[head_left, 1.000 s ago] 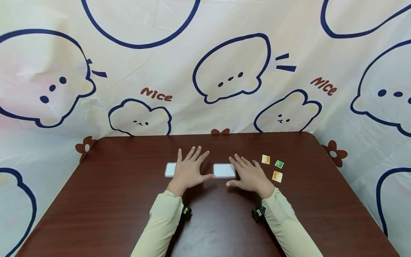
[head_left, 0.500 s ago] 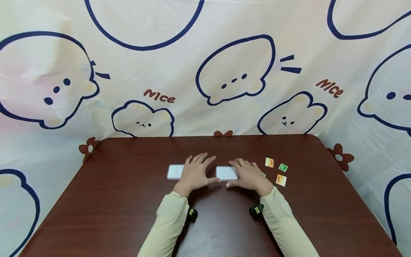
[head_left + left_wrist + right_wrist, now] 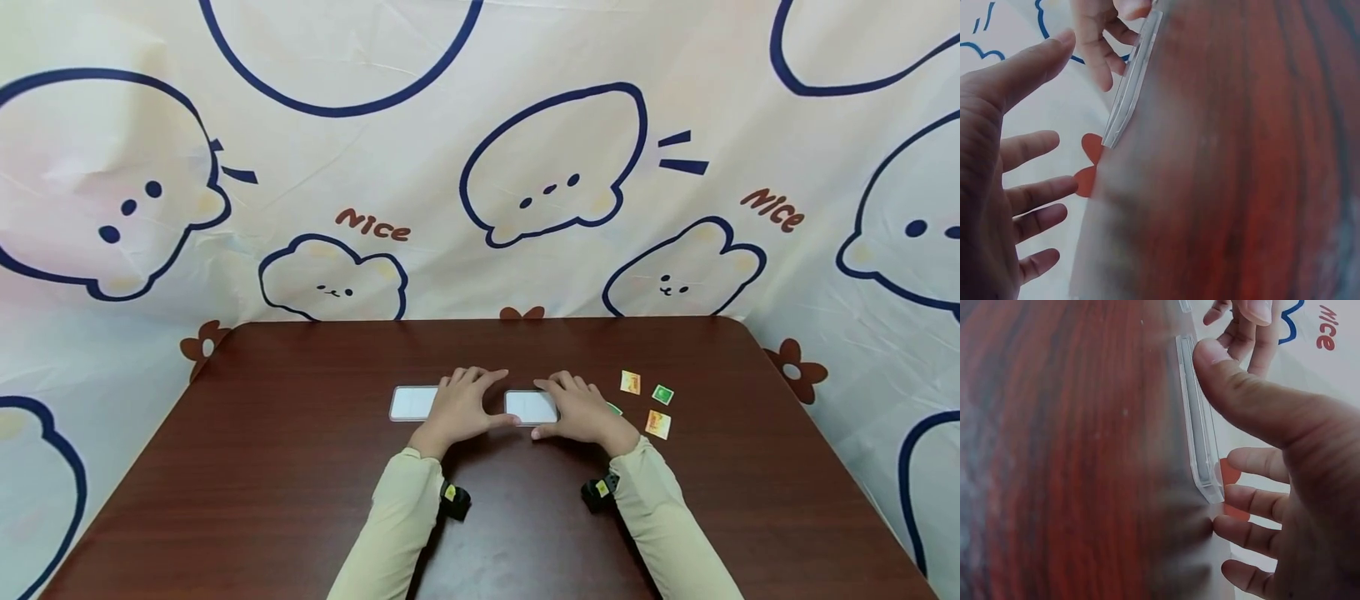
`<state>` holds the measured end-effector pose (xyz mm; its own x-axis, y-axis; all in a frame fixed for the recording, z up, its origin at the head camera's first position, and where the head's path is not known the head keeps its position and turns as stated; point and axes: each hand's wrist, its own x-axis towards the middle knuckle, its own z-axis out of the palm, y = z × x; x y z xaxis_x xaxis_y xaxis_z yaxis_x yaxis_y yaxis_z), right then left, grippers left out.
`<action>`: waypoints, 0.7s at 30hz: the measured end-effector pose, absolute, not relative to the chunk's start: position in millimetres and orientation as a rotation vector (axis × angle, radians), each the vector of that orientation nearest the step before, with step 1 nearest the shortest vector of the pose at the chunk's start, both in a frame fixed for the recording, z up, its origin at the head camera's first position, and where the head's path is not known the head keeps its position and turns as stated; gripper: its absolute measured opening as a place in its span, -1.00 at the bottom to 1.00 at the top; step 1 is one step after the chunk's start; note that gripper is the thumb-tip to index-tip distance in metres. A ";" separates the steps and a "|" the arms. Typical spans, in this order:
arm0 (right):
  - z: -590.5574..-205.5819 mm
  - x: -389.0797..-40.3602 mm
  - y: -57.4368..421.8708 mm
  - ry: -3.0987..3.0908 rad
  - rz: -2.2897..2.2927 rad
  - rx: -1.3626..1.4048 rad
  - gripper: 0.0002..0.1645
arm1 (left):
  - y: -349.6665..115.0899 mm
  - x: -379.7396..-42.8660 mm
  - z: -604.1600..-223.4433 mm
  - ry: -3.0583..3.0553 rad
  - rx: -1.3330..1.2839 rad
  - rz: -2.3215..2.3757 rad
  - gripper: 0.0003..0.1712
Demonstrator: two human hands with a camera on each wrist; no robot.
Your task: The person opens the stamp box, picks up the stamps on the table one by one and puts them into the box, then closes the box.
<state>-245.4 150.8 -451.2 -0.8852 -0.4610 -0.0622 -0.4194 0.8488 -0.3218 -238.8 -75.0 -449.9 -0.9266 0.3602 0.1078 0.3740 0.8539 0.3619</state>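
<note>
Two flat white rectangular cases with clear rims lie in a row on the table: a left case (image 3: 412, 403) and a middle case (image 3: 531, 407). My left hand (image 3: 459, 408) hovers between them, thumb and fingers apart, covering the left case's right end in the head view. Around the middle case's right end is my right hand (image 3: 581, 413), fingers by its far side and thumb by its near side. In the right wrist view the thumb (image 3: 1235, 381) overlaps the clear case (image 3: 1194, 419); whether it touches cannot be told. Neither hand visibly grips anything.
To the right lie small square pieces: a yellow one (image 3: 631, 382), a green one (image 3: 663, 395) and an orange one (image 3: 658, 425). Another green piece (image 3: 615, 408) is partly hidden by my right hand. A patterned cloth (image 3: 420, 167) hangs behind the brown table (image 3: 247, 467).
My left hand has shifted right, toward the middle case, with its fingers drawn in from a wide spread. The right hand's fingers have bent inward. A green piece's edge now shows beside it.
</note>
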 end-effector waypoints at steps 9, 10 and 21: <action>-453.7 -251.2 149.8 2.842 -0.493 -0.672 0.01 | -73.3 -243.0 -454.3 -3.027 -0.637 -0.679 -0.03; -453.8 -251.9 149.5 2.836 -0.493 -0.670 0.00 | -73.2 -243.5 -454.8 -3.028 -0.642 -0.678 -0.03; -451.2 -253.7 148.4 2.788 -0.547 -0.643 -0.14 | -70.7 -246.0 -460.2 -3.049 -0.664 -0.741 -0.07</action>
<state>-253.7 148.4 -451.2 -0.8778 -0.4595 -0.1355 -0.3741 0.8342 -0.4050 -246.0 -70.7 -460.2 -0.9122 0.4085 0.0328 0.3780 0.8076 0.4527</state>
